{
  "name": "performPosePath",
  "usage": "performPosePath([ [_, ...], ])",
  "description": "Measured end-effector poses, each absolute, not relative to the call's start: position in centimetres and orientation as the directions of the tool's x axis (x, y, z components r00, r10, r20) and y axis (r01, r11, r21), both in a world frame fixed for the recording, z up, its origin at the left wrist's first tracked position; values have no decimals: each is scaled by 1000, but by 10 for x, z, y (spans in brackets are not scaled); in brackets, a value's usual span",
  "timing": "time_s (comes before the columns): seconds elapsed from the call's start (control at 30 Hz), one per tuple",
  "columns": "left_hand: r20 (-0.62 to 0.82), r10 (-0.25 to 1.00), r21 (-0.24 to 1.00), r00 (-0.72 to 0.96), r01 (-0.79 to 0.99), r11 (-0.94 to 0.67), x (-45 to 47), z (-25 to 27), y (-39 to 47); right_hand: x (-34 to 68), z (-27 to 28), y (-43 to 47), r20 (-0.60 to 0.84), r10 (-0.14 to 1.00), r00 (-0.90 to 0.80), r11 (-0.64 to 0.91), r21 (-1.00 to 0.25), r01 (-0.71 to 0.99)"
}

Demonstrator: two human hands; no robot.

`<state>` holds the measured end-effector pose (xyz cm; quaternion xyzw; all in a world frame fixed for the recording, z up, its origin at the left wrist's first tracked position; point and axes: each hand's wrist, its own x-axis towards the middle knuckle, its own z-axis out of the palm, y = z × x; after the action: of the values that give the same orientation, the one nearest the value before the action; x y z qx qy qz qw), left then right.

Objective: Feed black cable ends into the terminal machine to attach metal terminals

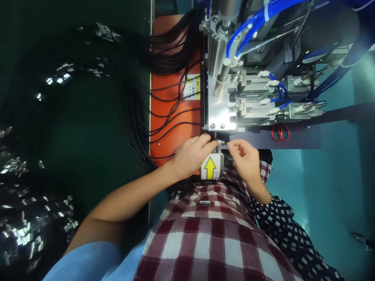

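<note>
Centrally, the fine coloured wire ends (pixel 221 143) lay between the hands, just beyond the arrow-marked block (pixel 211 168). They were probably light, flexible and easily bent, best held just behind their tips. The left hand (pixel 191 155) arched palm-down, its grasp hidden; the right hand (pixel 245 158) curled inward, thumb near forefinger, any hold too small to discern.

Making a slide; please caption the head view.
Left hand and right hand on either side of thin coloured wires, near a yellow arrow.
</note>
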<state>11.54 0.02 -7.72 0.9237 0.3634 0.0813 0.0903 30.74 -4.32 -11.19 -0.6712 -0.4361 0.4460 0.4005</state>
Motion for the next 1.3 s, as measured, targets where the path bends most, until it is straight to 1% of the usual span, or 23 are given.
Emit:
performPosePath([
  [0.1,90,694,235,714,662,-712,115,-78,0,299,-103,-52,-252,954,165,-286,-930,232],
  [0.17,97,698,241,709,664,-708,115,-79,0,295,-97,-52,-230,960,161,-269,-919,287],
  [0.23,98,699,248,709,663,-707,115,-79,-1,293,-92,-50,-134,973,189,-204,-881,426],
  [0.3,101,697,251,710,659,-709,115,-80,-1,295,-89,-46,-17,984,176,-115,-816,567],
  [0.33,103,697,251,710,660,-709,115,-80,-1,296,-89,-44,10,988,151,-82,-802,592],
  [0.37,103,698,249,708,661,-708,115,-81,-1,299,-91,-41,8,992,123,-64,-817,573],
  [0.4,102,700,245,706,665,-706,115,-81,-1,301,-93,-39,-18,995,95,-65,-854,517],
  [0.47,101,700,230,707,668,-707,115,-80,-1,307,-99,-34,-98,994,40,-106,-931,350],
  [0.53,113,700,198,705,674,-711,116,-77,-1,312,-105,-31,-133,991,0,-129,-961,243],
  [0.6,132,707,139,695,693,-707,117,-73,-2,317,-108,-27,-93,995,-28,-82,-963,255],
  [0.73,121,714,26,690,717,-697,120,-65,-8,323,-105,-23,51,990,-129,97,-919,382],
  [0.83,89,715,41,693,715,-698,123,-63,-16,325,-104,-20,100,977,-189,174,-884,433],
  [0.93,46,719,124,694,710,-693,124,-67,-19,327,-107,-19,128,969,-210,213,-863,458],
  [1.0,15,734,182,679,720,-670,124,-70,-19,327,-110,-20,120,973,-198,200,-867,456],
  [1.03,5,746,208,666,729,-652,124,-71,-18,327,-112,-21,90,980,-176,160,-884,440],
  [1.13,-3,774,285,634,742,-607,122,-73,-18,326,-116,-25,-95,992,-79,-65,-944,325],
  [1.2,8,785,327,620,740,-588,121,-74,-18,322,-116,-27,-199,979,-45,-182,-952,246],
  [1.23,12,789,341,614,740,-580,120,-75,-18,319,-116,-28,-219,975,-37,-205,-952,225],
  [1.3,16,796,359,605,740,-569,120,-76,-19,311,-117,-29,-208,978,-13,-200,-954,222],
])
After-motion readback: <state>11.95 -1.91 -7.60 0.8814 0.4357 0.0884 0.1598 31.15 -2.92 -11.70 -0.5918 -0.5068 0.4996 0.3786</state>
